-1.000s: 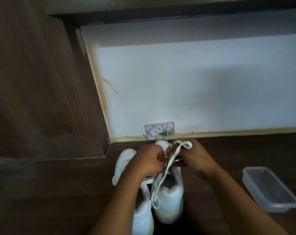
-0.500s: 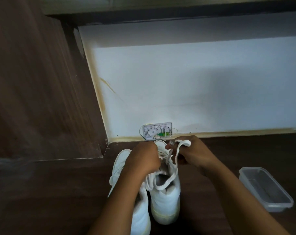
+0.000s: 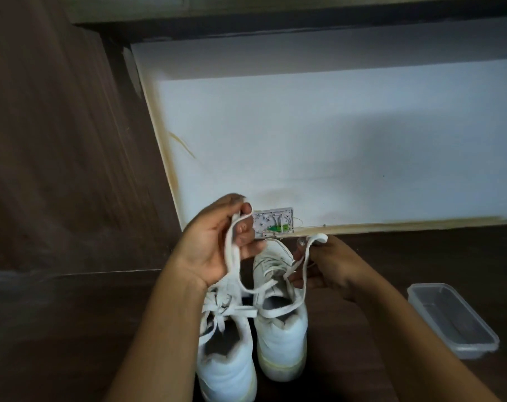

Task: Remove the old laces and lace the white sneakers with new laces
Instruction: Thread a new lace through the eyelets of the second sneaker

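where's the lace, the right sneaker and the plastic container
lace (image 3: 231, 258), head view, on the blurred upright strand left of centre
right sneaker (image 3: 281, 338), head view, on the back of its heel
plastic container (image 3: 449, 317), head view, on its bare floor

Likely a room in a home, seen at floor level: dark wood floor (image 3: 72, 329), plain white wall (image 3: 333, 140), an uncovered wall socket box (image 3: 272, 224) low down, a clear plastic container (image 3: 452, 317).
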`<state>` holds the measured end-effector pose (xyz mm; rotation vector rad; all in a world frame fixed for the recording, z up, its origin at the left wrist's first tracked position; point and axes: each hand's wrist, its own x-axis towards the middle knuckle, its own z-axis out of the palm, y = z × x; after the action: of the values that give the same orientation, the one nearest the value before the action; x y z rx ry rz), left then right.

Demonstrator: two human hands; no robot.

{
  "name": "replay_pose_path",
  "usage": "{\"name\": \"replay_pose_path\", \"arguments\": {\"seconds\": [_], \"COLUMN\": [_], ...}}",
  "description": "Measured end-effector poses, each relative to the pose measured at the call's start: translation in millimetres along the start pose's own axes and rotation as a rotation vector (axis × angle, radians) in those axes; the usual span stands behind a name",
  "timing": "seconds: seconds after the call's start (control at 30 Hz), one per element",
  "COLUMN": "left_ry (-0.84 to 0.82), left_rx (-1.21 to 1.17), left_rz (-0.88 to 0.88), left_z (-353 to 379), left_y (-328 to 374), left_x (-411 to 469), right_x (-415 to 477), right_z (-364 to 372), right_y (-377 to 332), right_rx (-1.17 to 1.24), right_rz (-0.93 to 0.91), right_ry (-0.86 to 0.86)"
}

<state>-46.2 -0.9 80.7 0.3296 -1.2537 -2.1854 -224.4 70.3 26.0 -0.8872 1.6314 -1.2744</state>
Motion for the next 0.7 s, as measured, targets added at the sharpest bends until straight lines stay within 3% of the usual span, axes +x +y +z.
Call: {"name": "replay_pose_path", "arguments": {"seconds": [0.07, 0.17, 0.23, 0.33, 0.5, 0.6, 0.7], "left_ry": [0.070, 0.318, 0.327, 0.275, -0.061, 0.009, 0.037], "left_rx": [0.162, 1.031, 1.417, 1.565, 1.746, 1.880, 1.965], "left_rz": [-0.073, -0.171, -0.186, -0.121, -0.050, -0.027, 0.036], "left_z": [5, -3, -13, -24, -21, -22, -18], "left_y": [9, -8, -29, -46, -56, -63, -68], "left_x": [-6, 1, 11, 22, 20, 21, 24], "right_x": [0, 2, 1, -2, -4, -2, 1], "right_z": [0, 1, 2, 1, 1, 4, 4], "right_y": [0, 0, -1, -4, -4, -1, 2], "right_rx": [-0.013, -0.045, -0.061, -0.079, -0.142, -0.185, -0.436], "right_rz": [0.003, -0.008, -0.026, -0.091, -0.114, -0.080, -0.182], "right_ry": [0.004, 0.005, -0.005, -0.002, -0.013, -0.028, -0.020]}}
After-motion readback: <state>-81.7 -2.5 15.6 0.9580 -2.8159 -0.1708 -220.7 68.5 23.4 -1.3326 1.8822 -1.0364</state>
